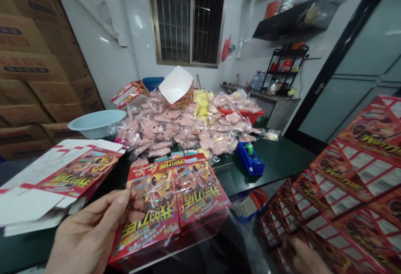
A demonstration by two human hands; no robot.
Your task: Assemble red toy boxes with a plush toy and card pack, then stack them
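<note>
My left hand [90, 228] is closed at the left edge of a red printed box [153, 199], thumb and fingers bent over its face. A second red printed box [200, 190] of the same kind lies against it on the right. Clear shiny plastic shows along their lower right side. Low on the right, my right hand [303, 255] is smeared by motion and partly cut off by the frame. It is nearest to a stack of red printed boxes [357, 165] with rows of pale panels; whether it touches them I cannot tell.
Bagged pink pieces [184, 121] heap across the dark green table [282, 153], some yellow ones among them. Flat box blanks [40, 178] lie left, near a light blue basin [97, 123]. A blue tape dispenser [250, 159] stands right of centre. Brown cartons [34, 65] line the left wall.
</note>
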